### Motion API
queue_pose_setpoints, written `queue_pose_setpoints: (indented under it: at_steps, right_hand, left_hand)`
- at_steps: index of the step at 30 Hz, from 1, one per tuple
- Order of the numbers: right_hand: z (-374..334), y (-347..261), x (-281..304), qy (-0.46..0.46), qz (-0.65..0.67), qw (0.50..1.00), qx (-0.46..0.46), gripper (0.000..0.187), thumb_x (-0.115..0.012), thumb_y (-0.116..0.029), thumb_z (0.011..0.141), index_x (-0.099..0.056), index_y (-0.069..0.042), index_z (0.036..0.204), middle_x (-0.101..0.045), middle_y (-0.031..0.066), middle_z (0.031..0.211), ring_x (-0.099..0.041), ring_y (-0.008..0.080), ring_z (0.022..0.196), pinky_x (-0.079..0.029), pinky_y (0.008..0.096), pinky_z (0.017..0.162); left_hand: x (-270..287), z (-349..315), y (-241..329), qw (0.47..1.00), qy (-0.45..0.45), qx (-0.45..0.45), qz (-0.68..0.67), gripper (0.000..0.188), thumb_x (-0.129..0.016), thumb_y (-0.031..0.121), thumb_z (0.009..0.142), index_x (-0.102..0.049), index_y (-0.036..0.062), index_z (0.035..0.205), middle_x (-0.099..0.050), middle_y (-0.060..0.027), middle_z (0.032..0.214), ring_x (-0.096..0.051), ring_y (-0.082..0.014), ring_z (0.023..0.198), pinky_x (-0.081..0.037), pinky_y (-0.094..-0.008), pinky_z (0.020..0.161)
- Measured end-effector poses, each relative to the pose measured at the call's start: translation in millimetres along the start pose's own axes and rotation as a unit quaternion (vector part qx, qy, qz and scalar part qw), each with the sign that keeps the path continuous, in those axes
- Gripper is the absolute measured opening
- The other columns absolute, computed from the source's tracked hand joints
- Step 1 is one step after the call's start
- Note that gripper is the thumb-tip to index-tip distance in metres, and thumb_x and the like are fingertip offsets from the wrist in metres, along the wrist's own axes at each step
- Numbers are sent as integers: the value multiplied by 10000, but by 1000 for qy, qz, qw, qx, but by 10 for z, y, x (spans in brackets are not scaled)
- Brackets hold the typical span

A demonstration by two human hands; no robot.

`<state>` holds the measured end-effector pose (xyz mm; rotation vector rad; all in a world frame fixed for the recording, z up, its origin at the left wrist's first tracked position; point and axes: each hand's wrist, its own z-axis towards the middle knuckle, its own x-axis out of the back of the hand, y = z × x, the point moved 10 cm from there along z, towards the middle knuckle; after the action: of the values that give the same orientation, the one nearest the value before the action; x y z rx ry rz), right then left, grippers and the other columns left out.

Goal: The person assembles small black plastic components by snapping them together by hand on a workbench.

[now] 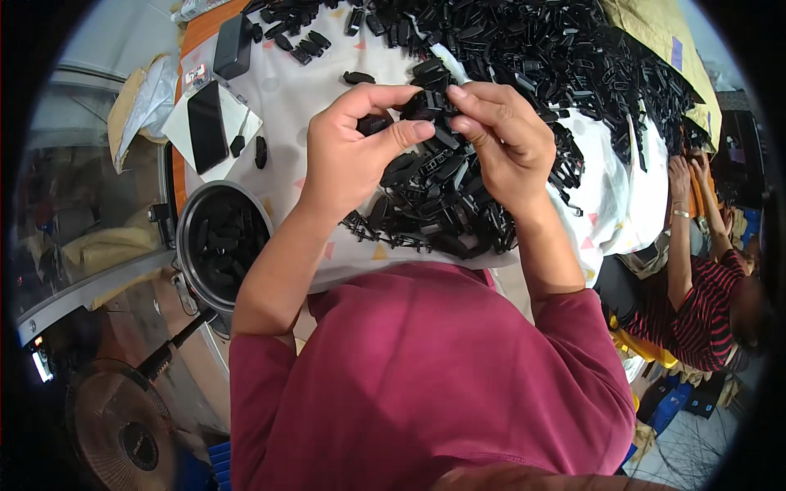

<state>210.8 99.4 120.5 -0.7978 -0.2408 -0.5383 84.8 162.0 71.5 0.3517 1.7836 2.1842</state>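
Observation:
My left hand [342, 155] and my right hand [517, 146] meet above the table, each closed in a pinch. Between their fingertips is a small black plastic part [429, 105], partly covered by the fingers; its exact kind is unclear. Right beneath lies a loose pile of similar black plastic pieces [442, 176], some of them open frames. A white strip [449, 62] lies just beyond my right fingertips. One single black piece [359, 78] rests on the cloth beyond my left hand.
A large heap of black pieces [524, 41] covers the far right. At the left are a phone [207, 127], a black box [233, 47] and a metal pot [266, 214] holding black pieces. A fan [123, 425] stands lower left. Another person [696, 303] works at the right.

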Motion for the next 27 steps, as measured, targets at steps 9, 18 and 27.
queue_pose_setpoints:
  at_steps: [9,18,27]
  right_hand:
    - [-146,-235,-59,30,-73,992,96,320,-648,94,646,-598,20,954,-596,123,840,-572,192,688,-474,243,565]
    - [-275,387,-329,-66,156,939,-298,316,-661,-140,757,-557,38,997,-593,63,818,-537,80,658,-450,199,552]
    - [-563,442,-859,-324,-232,915,-63,312,-688,-137,650,-631,-92,953,-576,66,953,-537,230,837,-464,296,710]
  left_hand:
    - [-111,-120,-100,994,-41,54,-89,306,-685,41,714,-596,12,1005,-597,2,827,-480,-34,641,-387,-159,543]
    - [-129,-114,-208,977,-25,98,-190,253,-605,142,807,-592,-7,1012,-593,-21,777,-476,-42,567,-385,-161,511]
    - [651,-273,-871,908,138,251,-305,212,-576,264,793,-539,60,754,-550,-53,676,-490,-107,564,-383,-224,453]
